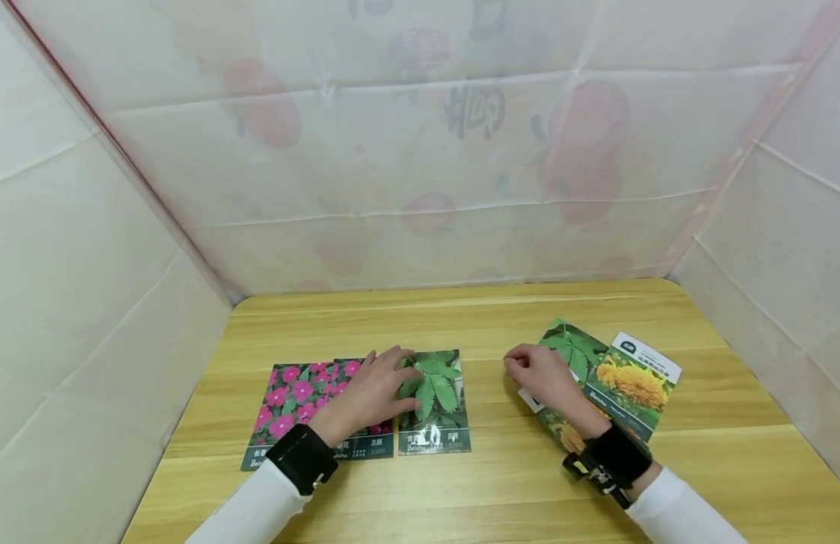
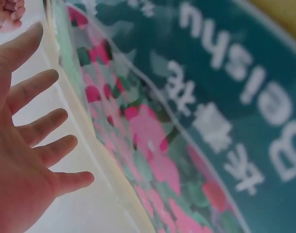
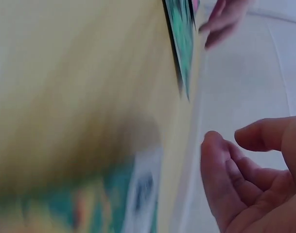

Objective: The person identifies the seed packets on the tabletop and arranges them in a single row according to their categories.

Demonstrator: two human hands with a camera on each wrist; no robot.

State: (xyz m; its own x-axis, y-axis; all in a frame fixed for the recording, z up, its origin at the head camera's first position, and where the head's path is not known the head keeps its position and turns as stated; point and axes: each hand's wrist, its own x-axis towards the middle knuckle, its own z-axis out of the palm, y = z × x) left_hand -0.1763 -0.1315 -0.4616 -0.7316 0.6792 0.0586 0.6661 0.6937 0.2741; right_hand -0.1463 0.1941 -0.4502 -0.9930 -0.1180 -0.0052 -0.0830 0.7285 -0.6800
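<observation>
Three flat printed packets lie side by side at the left: a pink-flower packet [image 1: 277, 408], a second pink-flower packet [image 1: 372, 447] partly covered by the hand, and a green-leaf packet [image 1: 436, 397]. Above them is my left hand [image 1: 367, 391], fingers spread; in the left wrist view it grips nothing. My right hand [image 1: 549, 378] hovers over a loose group at the right, its fingers loosely bent, with a gap between thumb and forefinger in the right wrist view. That group has another green-leaf packet [image 1: 571, 346], a yellow-flower packet [image 1: 634, 381] and a packet partly hidden below the hand.
The packets lie on a wood-grain table [image 1: 488, 491]. Pale cloth hangs behind as a back wall [image 1: 365, 249], with more cloth at the left side [image 1: 87, 302] and right side [image 1: 767, 264]. Each wrist carries a black strap.
</observation>
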